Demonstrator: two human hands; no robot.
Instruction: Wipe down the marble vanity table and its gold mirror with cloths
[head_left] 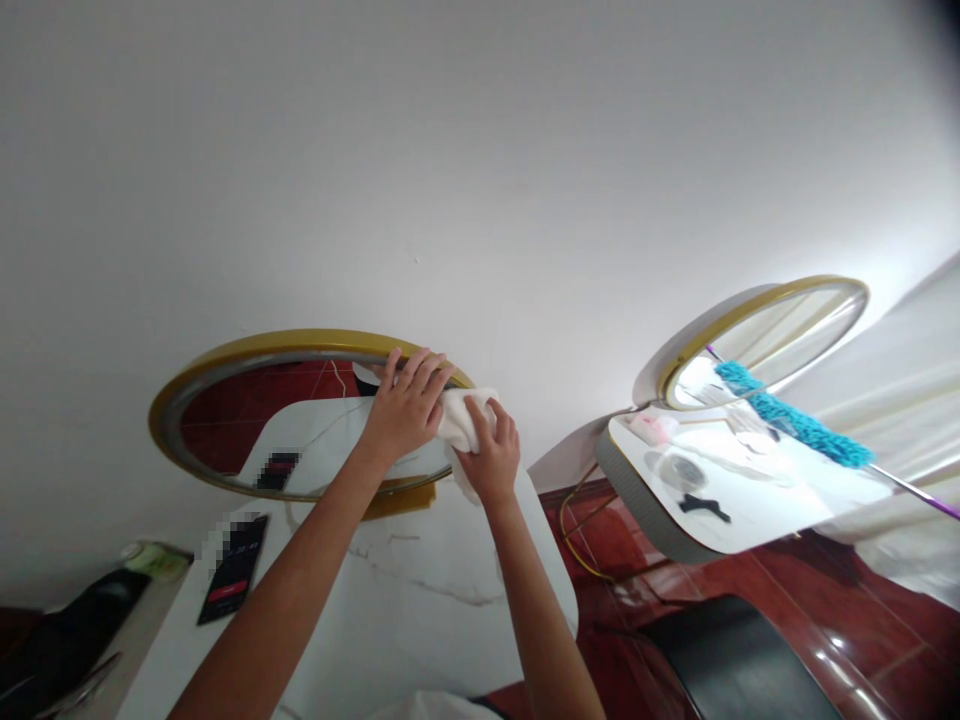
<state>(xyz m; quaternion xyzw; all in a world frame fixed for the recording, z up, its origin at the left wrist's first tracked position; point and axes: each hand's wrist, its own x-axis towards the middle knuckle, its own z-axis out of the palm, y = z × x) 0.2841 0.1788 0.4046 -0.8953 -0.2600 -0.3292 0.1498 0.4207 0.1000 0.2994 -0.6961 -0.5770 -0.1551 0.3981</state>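
Observation:
A round mirror with a gold frame stands on a white marbled table against a white wall. My left hand lies over the mirror's right rim, fingers curled on the frame. My right hand is closed on a white cloth, which is pressed against the mirror's right edge between both hands.
A black phone lies on the table's left side. At the right stands a second white table with another gold-framed mirror, a blue duster on a purple stick and small items. A dark seat sits on the red floor.

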